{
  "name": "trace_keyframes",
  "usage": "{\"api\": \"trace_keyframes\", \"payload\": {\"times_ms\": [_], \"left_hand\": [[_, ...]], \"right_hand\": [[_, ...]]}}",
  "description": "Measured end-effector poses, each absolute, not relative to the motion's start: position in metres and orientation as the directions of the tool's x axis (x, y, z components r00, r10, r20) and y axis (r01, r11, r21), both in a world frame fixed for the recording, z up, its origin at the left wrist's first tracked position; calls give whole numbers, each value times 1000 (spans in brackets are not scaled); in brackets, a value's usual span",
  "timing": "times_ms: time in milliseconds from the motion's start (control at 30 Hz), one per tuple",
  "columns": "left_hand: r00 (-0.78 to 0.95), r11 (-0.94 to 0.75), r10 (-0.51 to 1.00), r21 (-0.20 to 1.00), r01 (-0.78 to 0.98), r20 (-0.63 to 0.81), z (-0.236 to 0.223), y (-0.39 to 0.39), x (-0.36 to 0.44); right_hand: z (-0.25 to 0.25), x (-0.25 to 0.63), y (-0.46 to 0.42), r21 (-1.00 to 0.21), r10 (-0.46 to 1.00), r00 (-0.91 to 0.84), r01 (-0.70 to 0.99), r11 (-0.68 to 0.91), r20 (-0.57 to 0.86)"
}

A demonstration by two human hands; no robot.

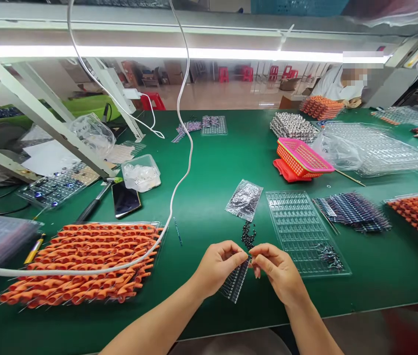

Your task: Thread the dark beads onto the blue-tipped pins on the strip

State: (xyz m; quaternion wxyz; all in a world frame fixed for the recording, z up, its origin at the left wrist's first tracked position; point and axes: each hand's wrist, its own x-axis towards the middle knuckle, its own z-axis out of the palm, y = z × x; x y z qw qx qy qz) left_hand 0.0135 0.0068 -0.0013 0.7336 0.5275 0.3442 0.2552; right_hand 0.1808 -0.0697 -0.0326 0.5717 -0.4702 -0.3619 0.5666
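Dark component strip [234, 285], top hidden btwn both hands' fingers [244, 255].

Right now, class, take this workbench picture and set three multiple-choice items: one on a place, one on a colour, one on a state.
1. Where does the phone lie?
A. behind the tray of orange parts
B. inside the pink basket
C. on the clear tray

2. What colour is the table?
A. grey
B. green
C. blue

3. How are the left hand and right hand placed?
A. flat on the table
B. far apart
C. close together, pinching a small dark strip

Answers: 1 A, the phone sits just past that tray. 2 B, the surface is green throughout. 3 C, the fingertips meet over the strip.
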Motion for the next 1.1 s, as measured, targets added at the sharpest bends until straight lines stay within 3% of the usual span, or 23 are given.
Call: {"api": "trace_keyframes", "payload": {"times_ms": [200, 367, 533, 800, 1000, 1100], "left_hand": [[616, 310, 747, 951, 7, -249, 0, 7, 14], [654, 413, 706, 908, -66, -274, -1, 10, 15], [630, 410, 723, 910, -62, -283, -2, 10, 17], [629, 276, 751, 961, -24, -200, -12, 7, 15], [689, 72, 713, 991, 117, -133, -6, 8, 7], [743, 33, 659, 991, 133, -121, 0, 10, 5]], "right_hand": [[-25, 178, -71, -997, 983, 179, -75, -25, -38], [-25, 177, -71, -997, 964, 258, -55, -59, -71], [-26, 177, -72, -996, 959, 269, -7, -87, -86], [-29, 180, -71, -995, 976, 198, -59, -79, -89], [-35, 181, -67, -960, 989, 98, -270, -78, -108], [-28, 179, -71, -958, 989, 78, -270, -97, -122]]}}
